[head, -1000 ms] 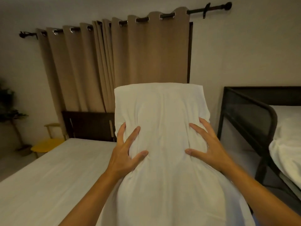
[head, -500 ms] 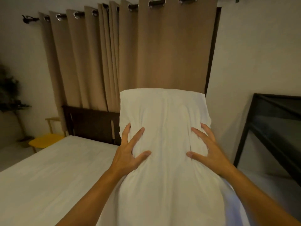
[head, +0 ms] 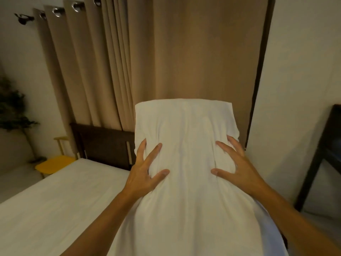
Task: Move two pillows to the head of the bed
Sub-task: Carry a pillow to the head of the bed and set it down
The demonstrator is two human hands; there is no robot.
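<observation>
A white pillow is being held upright above the bed, gripped by the left hand and right hand with fingers dug into its sides, while the dark headboard and tan curtain are being faced beyond

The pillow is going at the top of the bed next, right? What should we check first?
1. Left hand gripping the pillow: ok.
2. Right hand gripping it: ok.
3. Mattress bare near the headboard: ok where visible.
4. Spot behind the pillow free: cannot tell, hidden.
5. Second pillow's whereabouts: cannot tell.
6. Curtain clear of the pillow: cannot tell.
</observation>
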